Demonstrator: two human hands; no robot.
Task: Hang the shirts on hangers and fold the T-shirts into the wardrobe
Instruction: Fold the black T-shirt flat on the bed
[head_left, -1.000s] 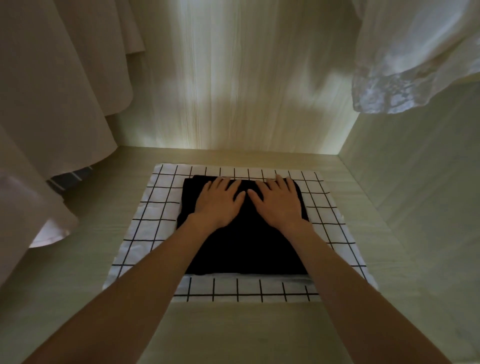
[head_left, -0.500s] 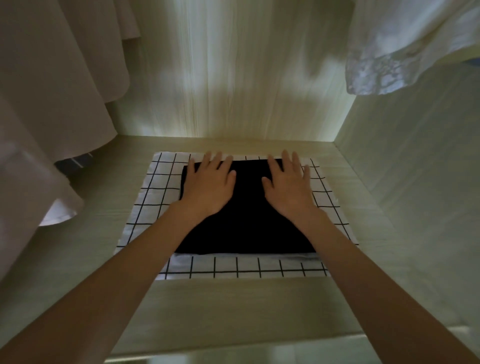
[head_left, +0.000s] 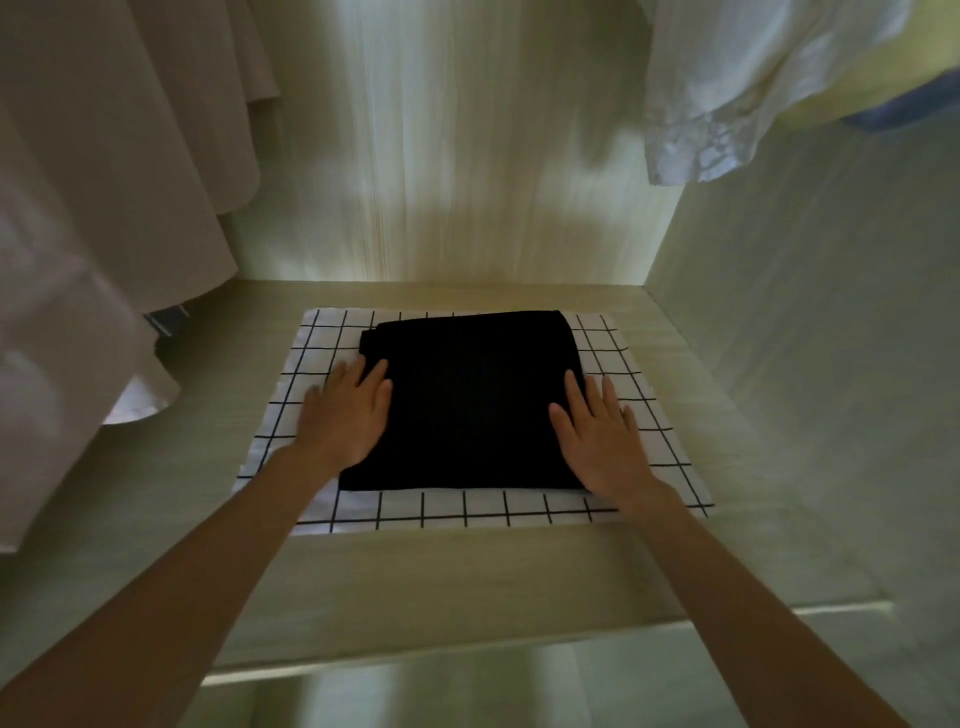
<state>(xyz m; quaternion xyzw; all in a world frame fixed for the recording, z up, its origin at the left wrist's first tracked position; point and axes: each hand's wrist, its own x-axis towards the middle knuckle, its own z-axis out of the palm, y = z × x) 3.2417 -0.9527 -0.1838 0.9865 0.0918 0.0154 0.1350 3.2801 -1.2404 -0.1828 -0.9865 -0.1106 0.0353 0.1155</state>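
Note:
A folded black T-shirt (head_left: 470, 400) lies on top of a folded white garment with a black grid pattern (head_left: 623, 395), both on the pale wooden wardrobe shelf (head_left: 467, 571). My left hand (head_left: 345, 413) lies flat with straight fingers on the black T-shirt's left edge, partly over the grid fabric. On the right edge my right hand (head_left: 597, 434) rests flat in the same way. Neither hand grips the cloth.
Pale pinkish garments (head_left: 104, 208) hang at the left, reaching down to the shelf. A white lace-edged garment (head_left: 727, 104) hangs at the upper right, with yellow and blue fabric behind it. The wardrobe's right wall (head_left: 805, 338) and back panel (head_left: 467, 156) close the space.
Both hands have slid apart from the middle of the black T-shirt out to its left and right edges and drawn back toward me. My view has pulled back a little.

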